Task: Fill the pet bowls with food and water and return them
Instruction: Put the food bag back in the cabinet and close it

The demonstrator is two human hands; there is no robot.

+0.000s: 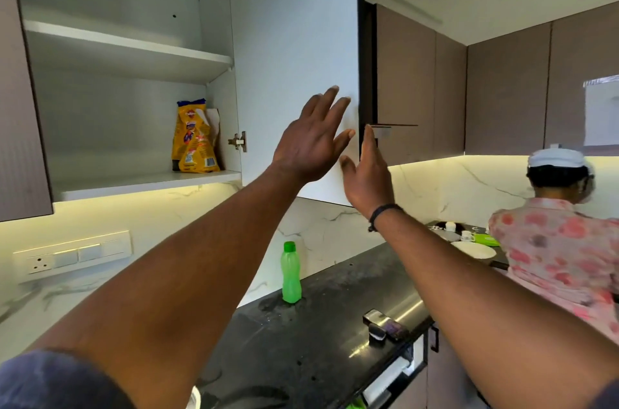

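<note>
A yellow pet food bag (195, 137) stands upright on the bottom shelf of the open wall cabinet (134, 180), at the shelf's right end. The cabinet's white door (294, 40) is swung open. My left hand (313, 137) is raised with fingers spread, its palm toward the door's inner face. My right hand (366, 174) is up at the door's outer edge, fingers straight, holding nothing. A green water bottle (290, 273) stands capped on the black counter (318, 335) below. No pet bowls are in view.
A person in a pink floral top (562, 254) stands at the right, bent over the counter by a white plate (474, 251) and a small cup. A small dark device (385, 325) lies near the counter's front edge. A switch panel (72, 256) is on the marble wall.
</note>
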